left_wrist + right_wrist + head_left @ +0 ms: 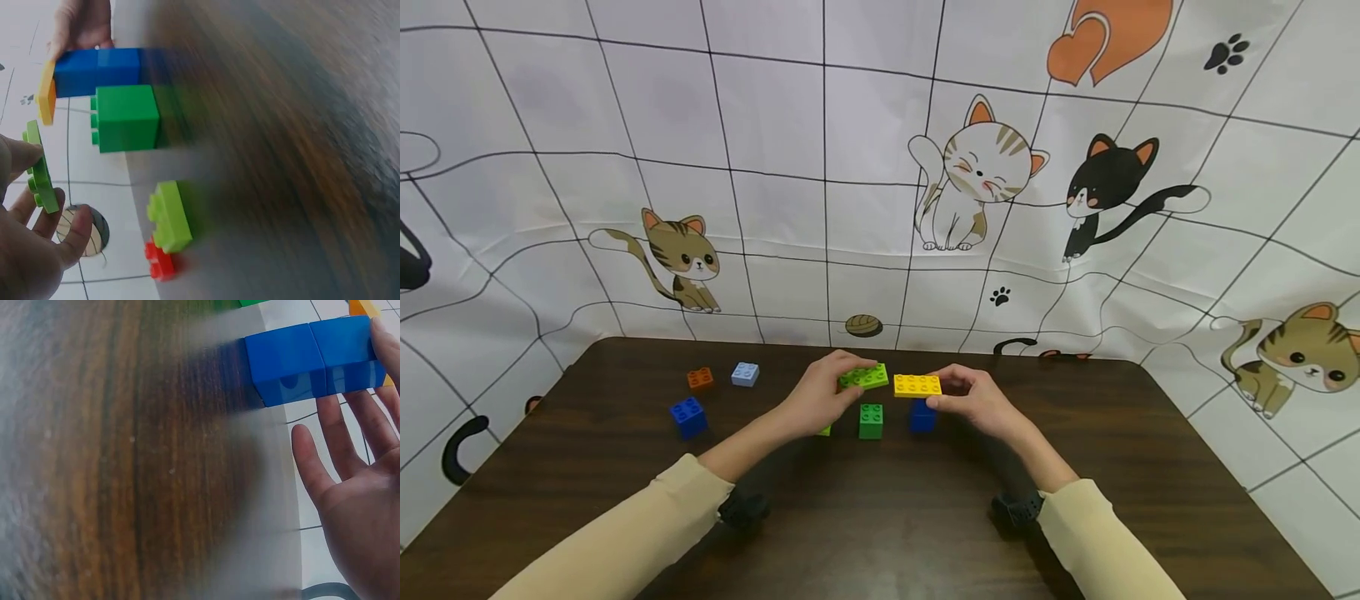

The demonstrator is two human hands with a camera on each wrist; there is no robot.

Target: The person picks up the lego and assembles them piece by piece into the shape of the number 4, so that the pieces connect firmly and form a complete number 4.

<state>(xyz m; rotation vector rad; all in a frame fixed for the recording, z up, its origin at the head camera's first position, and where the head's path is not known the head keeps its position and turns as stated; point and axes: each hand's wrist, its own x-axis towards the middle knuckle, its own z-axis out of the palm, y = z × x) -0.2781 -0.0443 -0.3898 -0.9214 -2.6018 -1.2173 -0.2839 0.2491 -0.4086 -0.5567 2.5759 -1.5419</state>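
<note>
My left hand [817, 398] pinches a lime green flat building brick [867, 377] above the table, its studs facing up. With its thumb and fingers, my right hand [981, 406] holds a yellow flat brick [917, 385] at the top of two stacked blue bricks [284, 365]. Left of that stack stands a green brick [871, 422], with studs on top. In the left wrist view, the yellow brick overhangs the blue stack toward the lime one. A lime brick [171, 219] and a red brick [160, 261] lie below my left hand; in the head view that hand hides the red one.
To the left on the dark wooden table [880, 533] lie an orange brick [700, 379], a light blue brick [745, 374] and a blue brick [688, 418]. A white cat-print sheet [782, 217] hangs behind the table's far edge.
</note>
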